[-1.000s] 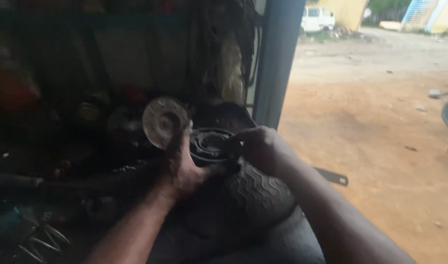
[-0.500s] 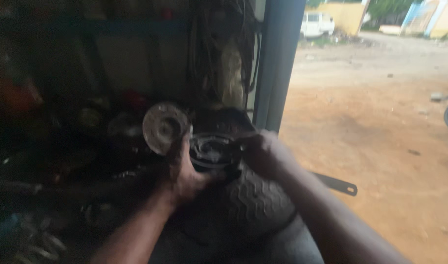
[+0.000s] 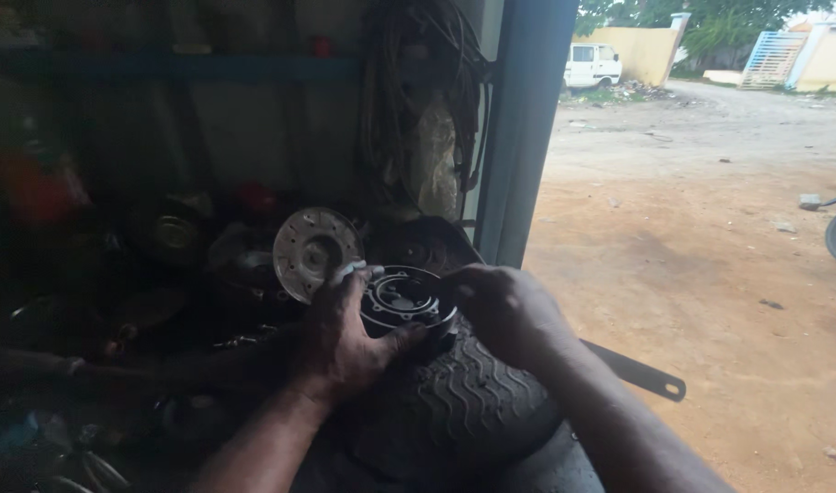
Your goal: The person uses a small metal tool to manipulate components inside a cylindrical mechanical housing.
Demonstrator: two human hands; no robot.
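I've got both hands clamped on the round black hub (image 3: 401,299), left hand (image 3: 345,338) underneath, right hand (image 3: 504,310) gripping its rim, bracing it on the tyre (image 3: 463,402) so it can't roll.

Strong contrast. Daylight enters from open doorway at right; dirt ground (image 3: 710,274) outside bright, slightly washed out, sky edge near glare. Workshop interior at left very dim, shelf clutter sunk in shadow, details hard to tell. Left hand (image 3: 345,338) and right hand (image 3: 504,315) dark, lit only along right-facing edges. Metal disc (image 3: 315,251) catches pale light. Overall soft, mildly blurred, grainy in dark areas.
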